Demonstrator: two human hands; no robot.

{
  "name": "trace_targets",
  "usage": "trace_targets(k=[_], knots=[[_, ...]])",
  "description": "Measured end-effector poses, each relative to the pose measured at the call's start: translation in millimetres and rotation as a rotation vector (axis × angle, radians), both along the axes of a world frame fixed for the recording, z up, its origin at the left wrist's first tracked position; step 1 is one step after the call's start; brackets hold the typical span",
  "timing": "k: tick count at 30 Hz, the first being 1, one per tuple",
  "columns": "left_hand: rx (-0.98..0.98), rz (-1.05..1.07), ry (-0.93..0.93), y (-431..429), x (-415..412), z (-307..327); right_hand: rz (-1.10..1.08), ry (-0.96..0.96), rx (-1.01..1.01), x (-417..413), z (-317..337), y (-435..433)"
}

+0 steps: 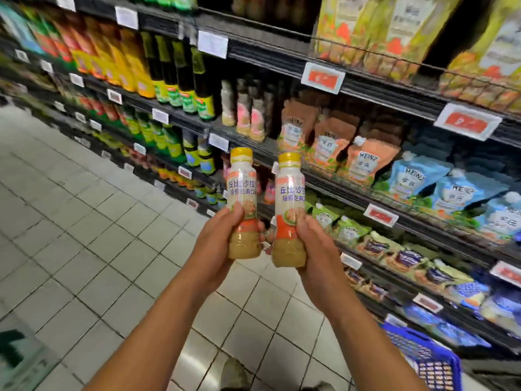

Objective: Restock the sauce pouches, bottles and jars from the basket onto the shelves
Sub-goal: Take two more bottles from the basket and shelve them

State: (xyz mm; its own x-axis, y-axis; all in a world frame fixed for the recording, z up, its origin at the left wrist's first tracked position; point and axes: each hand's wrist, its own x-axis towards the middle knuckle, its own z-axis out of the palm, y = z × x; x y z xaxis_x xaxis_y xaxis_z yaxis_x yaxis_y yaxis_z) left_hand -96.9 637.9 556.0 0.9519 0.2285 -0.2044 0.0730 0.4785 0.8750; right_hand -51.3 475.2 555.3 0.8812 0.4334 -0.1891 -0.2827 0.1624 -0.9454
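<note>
Both grips are wrapped round bottles. Your left grip [217, 244] curls about the lower half of the left dressing bottle [243, 193], thumb laid across the front of the label. Your right grip [313, 249] clasps the right dressing bottle [290, 198] the same way. You hold the two upright and side by side in the air, close together, in front of the shelves [282, 52] and above the tiled floor [84, 221].

Each bottle has a yellow cap, a pale label with an orange band low down, and tan dressing showing at the base. On the left one you can read the blue characters 丘比沙拉. The right one shows the same line, cut off at its edge, and the second line on both is too soft to read surely.

Just behind the right bottle stand orange pouches [363, 165] marked HEINZ and 亨氏. To their right are blue pouches [414, 179] with the same marks, and green pouches [324, 218] sit on the shelf below. Far to the left, dark bottles [183, 80] carry green labels whose print is blurred. The red price tags [322, 77] on the shelf edges cannot be read.

At the near right, by the foot of the shelves, a corner of the blue basket [428, 359] shows; you cannot tell what lies in it.
</note>
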Motion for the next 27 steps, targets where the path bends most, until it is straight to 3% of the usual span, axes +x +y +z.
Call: trace_targets(k=[13,27], knots=[[-0.032,0.088,-0.06,94,7,6,0.125,-0.035,0.014,27,18,95],[-0.073,0.091,-0.122,173,142,34,0.086,-0.052,0.11,159,44,162]])
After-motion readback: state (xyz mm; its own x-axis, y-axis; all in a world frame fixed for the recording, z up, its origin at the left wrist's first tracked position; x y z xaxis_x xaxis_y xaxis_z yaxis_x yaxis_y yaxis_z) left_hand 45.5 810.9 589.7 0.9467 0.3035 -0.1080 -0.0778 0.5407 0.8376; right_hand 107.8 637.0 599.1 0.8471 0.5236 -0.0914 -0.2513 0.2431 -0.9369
